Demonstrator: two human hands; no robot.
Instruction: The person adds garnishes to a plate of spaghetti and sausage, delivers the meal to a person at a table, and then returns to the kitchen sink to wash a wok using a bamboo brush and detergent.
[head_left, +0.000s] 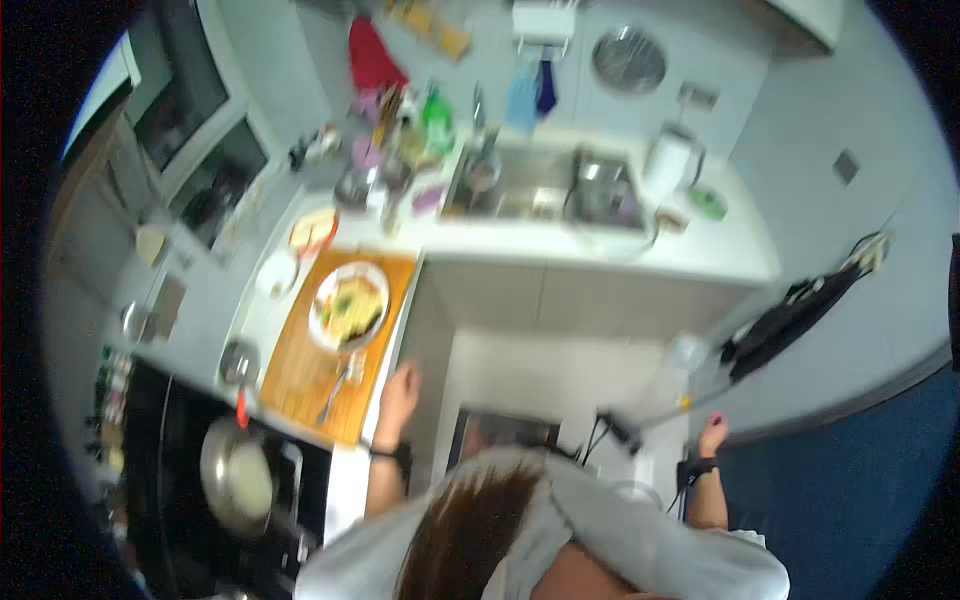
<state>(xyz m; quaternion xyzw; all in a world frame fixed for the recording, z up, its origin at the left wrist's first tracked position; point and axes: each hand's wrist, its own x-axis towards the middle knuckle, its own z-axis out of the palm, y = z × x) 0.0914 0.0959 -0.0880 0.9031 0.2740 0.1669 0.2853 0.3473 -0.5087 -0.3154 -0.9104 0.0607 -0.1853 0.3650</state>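
My left hand [402, 392] hangs at the counter's edge, beside a wooden cutting board [290, 370]. A dark band circles that wrist; the fingers look loosely curled but are blurred. On the board stands a white plate of yellow food with green and orange bits [350, 305]. A utensil with a dark handle [332, 395] lies nearer me, next to a small clear item [356, 366]. Far out to the right, my right hand [713, 436] hangs low near the dark blue surface, also with a wrist band. Its fingers are smeared, and I see nothing held in it.
A pan [235, 478] with pale contents sits on the black stove [165, 470] at left. Beyond the board are a white bowl [277, 272] and a red-rimmed container [313, 231]. Ahead is a steel sink [530, 190], with a white kettle [668, 163] to its right.
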